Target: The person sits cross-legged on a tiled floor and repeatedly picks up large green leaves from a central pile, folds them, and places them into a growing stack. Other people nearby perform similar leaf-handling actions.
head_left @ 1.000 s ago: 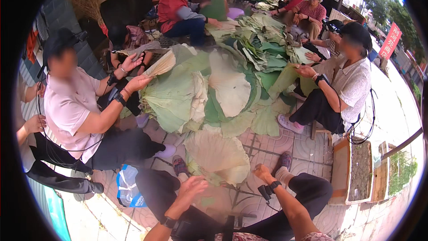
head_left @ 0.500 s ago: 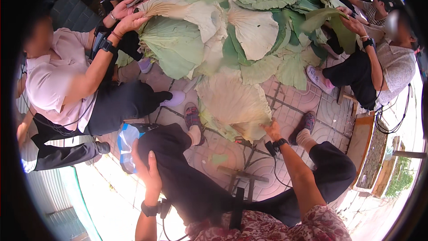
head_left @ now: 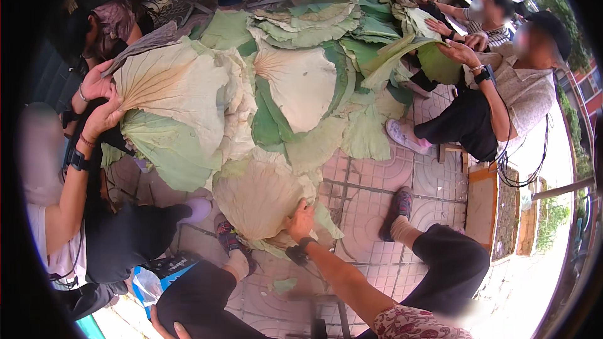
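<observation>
My right hand (head_left: 301,221) is closed at the right edge of a large pale tan lotus leaf (head_left: 257,191), fingers against its surface; the thumb is hard to make out. This leaf lies at the near end of the pile, with greener leaf edges showing under it. Only part of my left hand (head_left: 168,326) shows at the lower edge, beside my left knee. Its fingers are apart, and nothing is seen in them. Near that knee is a blue and white plastic bag (head_left: 151,285).
A wide pile of green and pale lotus leaves (head_left: 301,85) covers the middle. At left, a person's hands (head_left: 100,100) hold a big leaf; another person's hand (head_left: 461,53) holds one at right. Several more people sit behind. A wooden-edged planter (head_left: 483,207) stands at right on paving (head_left: 370,238).
My view has shifted right, so the scene sits further left. My right hand reaches further over the pale leaf. My left hand has dropped low, mostly out of view.
</observation>
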Demonstrator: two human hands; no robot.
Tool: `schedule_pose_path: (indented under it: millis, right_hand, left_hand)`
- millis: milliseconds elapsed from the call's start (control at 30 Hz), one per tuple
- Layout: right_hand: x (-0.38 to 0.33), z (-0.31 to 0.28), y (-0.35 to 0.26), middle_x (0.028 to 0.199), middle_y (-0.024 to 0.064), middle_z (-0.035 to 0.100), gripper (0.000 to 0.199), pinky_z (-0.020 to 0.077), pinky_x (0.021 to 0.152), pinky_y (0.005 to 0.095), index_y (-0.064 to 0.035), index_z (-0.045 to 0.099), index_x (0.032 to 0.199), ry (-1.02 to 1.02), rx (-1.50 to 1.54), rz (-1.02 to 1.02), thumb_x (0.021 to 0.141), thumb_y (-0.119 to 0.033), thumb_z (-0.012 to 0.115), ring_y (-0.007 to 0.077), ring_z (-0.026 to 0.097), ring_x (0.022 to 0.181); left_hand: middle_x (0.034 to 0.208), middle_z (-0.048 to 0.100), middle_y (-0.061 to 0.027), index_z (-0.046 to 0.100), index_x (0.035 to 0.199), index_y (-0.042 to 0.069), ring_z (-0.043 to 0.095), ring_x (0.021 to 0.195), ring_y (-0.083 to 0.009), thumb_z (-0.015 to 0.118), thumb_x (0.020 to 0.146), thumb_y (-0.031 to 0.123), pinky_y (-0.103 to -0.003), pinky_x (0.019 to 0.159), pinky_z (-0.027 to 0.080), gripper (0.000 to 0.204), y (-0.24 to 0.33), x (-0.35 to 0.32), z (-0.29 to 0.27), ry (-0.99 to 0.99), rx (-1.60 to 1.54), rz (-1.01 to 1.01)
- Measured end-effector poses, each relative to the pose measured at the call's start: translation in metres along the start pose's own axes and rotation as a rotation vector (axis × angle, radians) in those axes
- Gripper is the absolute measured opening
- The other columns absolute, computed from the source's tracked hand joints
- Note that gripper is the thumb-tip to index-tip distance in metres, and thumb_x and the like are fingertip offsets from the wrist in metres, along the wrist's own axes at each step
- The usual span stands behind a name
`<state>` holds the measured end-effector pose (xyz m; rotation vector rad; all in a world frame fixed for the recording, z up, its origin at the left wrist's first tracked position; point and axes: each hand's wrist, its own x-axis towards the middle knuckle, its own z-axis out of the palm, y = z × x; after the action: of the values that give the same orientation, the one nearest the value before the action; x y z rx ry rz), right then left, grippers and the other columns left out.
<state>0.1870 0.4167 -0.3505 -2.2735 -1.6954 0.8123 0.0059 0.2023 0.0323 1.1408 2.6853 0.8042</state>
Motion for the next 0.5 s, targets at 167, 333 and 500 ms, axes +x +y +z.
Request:
schedule_pose_path:
  millis: [167, 333, 500]
  right_hand:
    - [0.03, 0.004, 0.016, 0.092, 0.0209, 0.065, 0.04, 0.0514, 0.079, 0.0497, -0.0021, 0.059, 0.105, -0.179, 0.069, -0.208, 0.07, -0.017, 0.071, 0.0418, 0.064, 0.09]
    - [0.051, -0.039, 0.035, 0.103, 0.0238, 0.064, 0.043, 0.0513, 0.083, 0.0504, -0.0047, 0.061, 0.107, -0.303, -0.019, -0.148, 0.07, -0.024, 0.074, 0.0426, 0.061, 0.099]
    - [0.004, -0.038, 0.018, 0.13, 0.0296, 0.046, 0.078, 0.0488, 0.089, 0.0531, -0.0043, 0.047, 0.127, -0.223, -0.083, -0.116, 0.068, -0.04, 0.081, 0.0481, 0.044, 0.123]
  left_hand:
    - [0.14, 0.045, -0.0225, 0.038, 0.143, -0.004, 0.042, 0.131, -0.0343, 0.043, 0.099, 0.038, -0.043, 0.112, 0.028, 0.061, 0.018, 0.002, 0.0, 0.0, -0.049, 0.024]
    - [0.139, 0.045, -0.0228, 0.037, 0.143, -0.004, 0.043, 0.13, -0.0341, 0.044, 0.097, 0.04, -0.043, 0.111, 0.029, 0.064, 0.003, 0.001, 0.007, -0.029, -0.139, 0.06]
    - [0.138, 0.045, -0.0231, 0.036, 0.143, -0.005, 0.044, 0.128, -0.0338, 0.046, 0.096, 0.042, -0.043, 0.11, 0.03, 0.067, 0.0, -0.005, 0.001, -0.021, -0.14, 0.055]
